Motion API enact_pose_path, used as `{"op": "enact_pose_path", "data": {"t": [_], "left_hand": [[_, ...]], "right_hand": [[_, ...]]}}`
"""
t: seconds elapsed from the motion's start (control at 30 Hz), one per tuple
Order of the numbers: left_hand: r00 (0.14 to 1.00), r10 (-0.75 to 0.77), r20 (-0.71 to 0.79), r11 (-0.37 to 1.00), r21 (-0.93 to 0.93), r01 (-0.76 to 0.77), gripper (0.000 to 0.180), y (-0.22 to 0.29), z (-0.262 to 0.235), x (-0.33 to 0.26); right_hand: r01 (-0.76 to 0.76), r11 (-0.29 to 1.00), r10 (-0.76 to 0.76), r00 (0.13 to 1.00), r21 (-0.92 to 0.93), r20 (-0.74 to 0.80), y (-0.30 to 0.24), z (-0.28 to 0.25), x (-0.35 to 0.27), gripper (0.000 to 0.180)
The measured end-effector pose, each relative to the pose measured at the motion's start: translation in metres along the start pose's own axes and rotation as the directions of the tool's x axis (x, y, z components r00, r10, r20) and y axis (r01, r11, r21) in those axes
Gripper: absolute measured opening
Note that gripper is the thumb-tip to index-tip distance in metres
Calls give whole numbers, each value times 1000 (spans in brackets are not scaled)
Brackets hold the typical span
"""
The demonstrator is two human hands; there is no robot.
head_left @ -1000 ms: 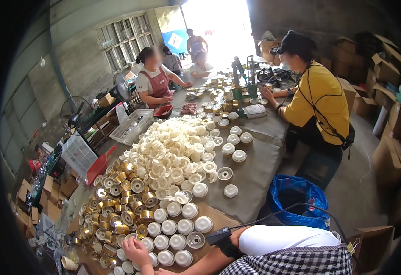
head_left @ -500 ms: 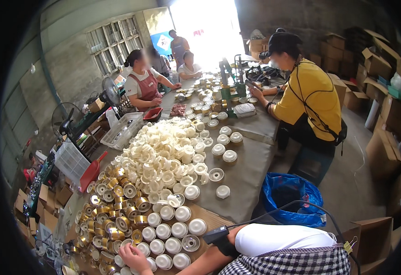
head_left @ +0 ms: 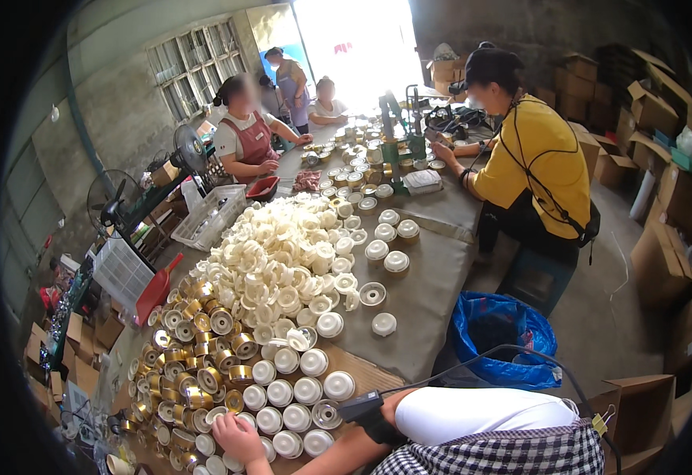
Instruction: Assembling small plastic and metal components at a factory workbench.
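I am watching the left hand half-curling over a pale-rimmed cup on the near desk; grip: I cannot tell. White caps are sitting beside it, gold cups crowding ahead, white rings lying heaped beyond.

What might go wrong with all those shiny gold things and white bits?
The hand might nudge the white-topped pieces beside it out of line. The gold cups lie tipped in a heap, so some could roll. The loose white rings are piled up; a bump might make them slide.
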State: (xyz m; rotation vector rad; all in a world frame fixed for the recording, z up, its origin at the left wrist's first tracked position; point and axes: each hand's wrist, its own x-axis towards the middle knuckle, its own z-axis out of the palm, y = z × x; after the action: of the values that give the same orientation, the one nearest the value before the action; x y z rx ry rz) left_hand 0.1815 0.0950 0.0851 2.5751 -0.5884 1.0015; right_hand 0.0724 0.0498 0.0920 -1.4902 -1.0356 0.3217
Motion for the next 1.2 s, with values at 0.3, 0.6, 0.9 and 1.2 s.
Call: {"op": "enact_pose_path", "data": {"t": [0.3, 0.6, 0.9, 1.2], "left_hand": [[994, 92, 50, 993, 66, -95, 7, 1, 3, 4], [983, 135, 126, 982, 113, -149, 10, 2, 6, 4], [984, 114, 137, 991, 58, -123, 11, 4, 2, 7], [996, 79, 44, 992, -101, -74, 7, -7, 8, 8]], "right_hand": [[-21, 996, 16, 998, -85, -62, -17, -7, -12, 39], [-29, 996, 16, 988, -84, -154, -16, -2, -17, 38], [-46, 994, 26, 980, -96, -197, -12, -2, -13, 37], [-77, 993, 53, 972, -95, -227, -12, 1, -9, 36]]}}
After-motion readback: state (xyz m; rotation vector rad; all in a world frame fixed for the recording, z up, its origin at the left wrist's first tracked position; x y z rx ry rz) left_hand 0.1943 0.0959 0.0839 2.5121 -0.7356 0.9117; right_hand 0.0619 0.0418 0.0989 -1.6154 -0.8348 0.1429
